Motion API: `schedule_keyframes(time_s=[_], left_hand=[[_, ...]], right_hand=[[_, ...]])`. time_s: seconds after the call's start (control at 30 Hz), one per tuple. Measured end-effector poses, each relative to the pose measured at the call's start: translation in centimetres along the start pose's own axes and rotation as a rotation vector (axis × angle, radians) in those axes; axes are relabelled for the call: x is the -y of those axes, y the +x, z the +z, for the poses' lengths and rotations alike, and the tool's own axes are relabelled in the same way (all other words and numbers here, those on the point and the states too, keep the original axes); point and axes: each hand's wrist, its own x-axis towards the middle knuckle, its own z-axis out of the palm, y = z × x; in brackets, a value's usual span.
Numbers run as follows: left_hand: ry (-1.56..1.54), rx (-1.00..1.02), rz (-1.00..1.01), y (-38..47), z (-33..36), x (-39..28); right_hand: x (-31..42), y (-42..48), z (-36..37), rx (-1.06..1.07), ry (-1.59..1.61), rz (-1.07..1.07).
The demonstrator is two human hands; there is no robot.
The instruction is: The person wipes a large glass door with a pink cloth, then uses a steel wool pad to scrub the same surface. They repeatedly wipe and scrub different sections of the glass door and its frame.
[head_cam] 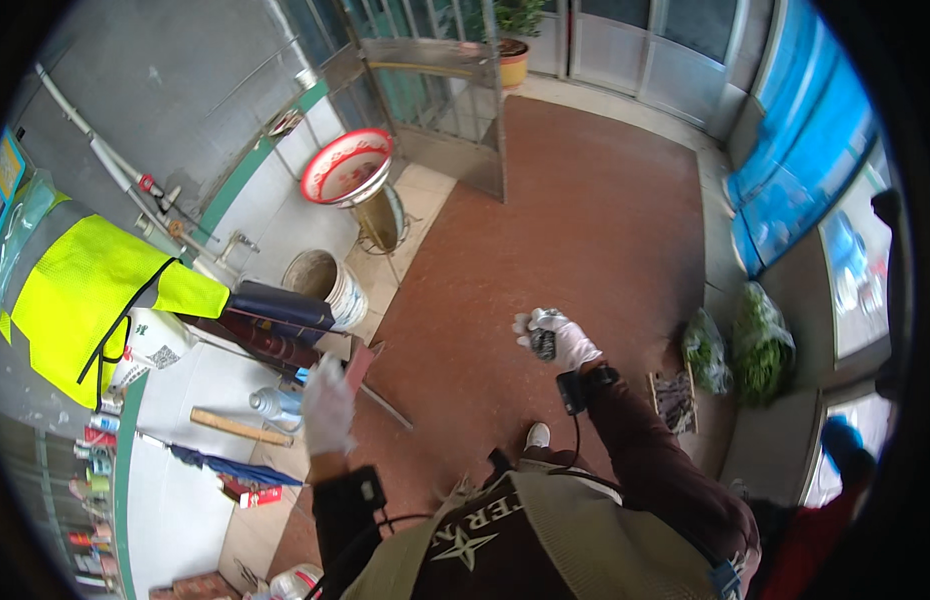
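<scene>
My right hand, in a white glove, is held out over the red-brown floor mat. Its fingers are closed around a dark grey wad that looks like a steel-wool scourer. On the left, my left hand also wears a white glove and is blurred by motion. A flat pinkish-red object shows just beyond its fingers; whether the hand touches it is not visible. Near that hand stand a pale blue plastic bottle and a dark folded umbrella.
A red-rimmed enamel basin sits on a stand beside a white bucket. Left, a yellow safety vest hangs. Right, bagged greens lie near a small crate. A person's red sleeve appears lower right. A metal gate stands ahead.
</scene>
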Motion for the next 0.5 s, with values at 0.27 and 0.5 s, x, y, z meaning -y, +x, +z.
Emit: schedule_keyframes(time_s=[0.27,0.5], left_hand=[[-0.254,0.443,-0.507,13.0,26.5,14.6],[-0.191,0.607,-0.701,23.4,41.8,22.8]], right_hand=[[9.0,5.9,7.2,0.768,-1.230,-0.131],[16.6,12.3,10.7,0.395,-0.550,-0.373]])
